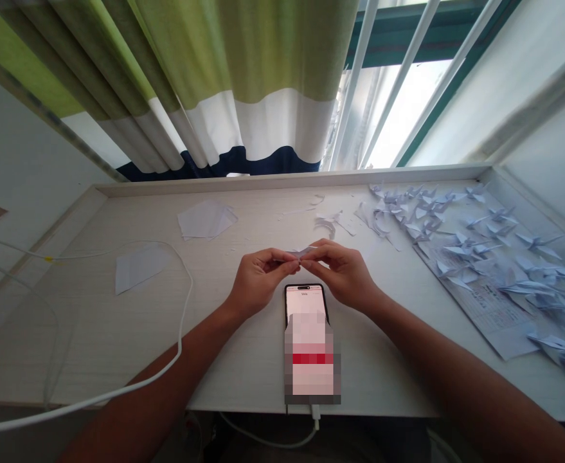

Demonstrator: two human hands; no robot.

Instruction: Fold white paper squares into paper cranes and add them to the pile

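Observation:
Both my hands meet above the middle of the white table [118,334], pinching a small folded piece of pale paper [301,251] between their fingertips. My left hand [258,278] grips its left end with closed fingers. My right hand [342,270] grips the right end, fingers curled over it. Just below my hands a phone [310,341] lies flat on the table with its screen lit.
Several folded paper cranes [494,257] cover a printed sheet on the right. Paper squares [206,218] and another sheet [140,267] lie at the left, scraps [330,222] at the back. A white cable [180,321] loops across the left. A striped curtain [224,83] hangs behind.

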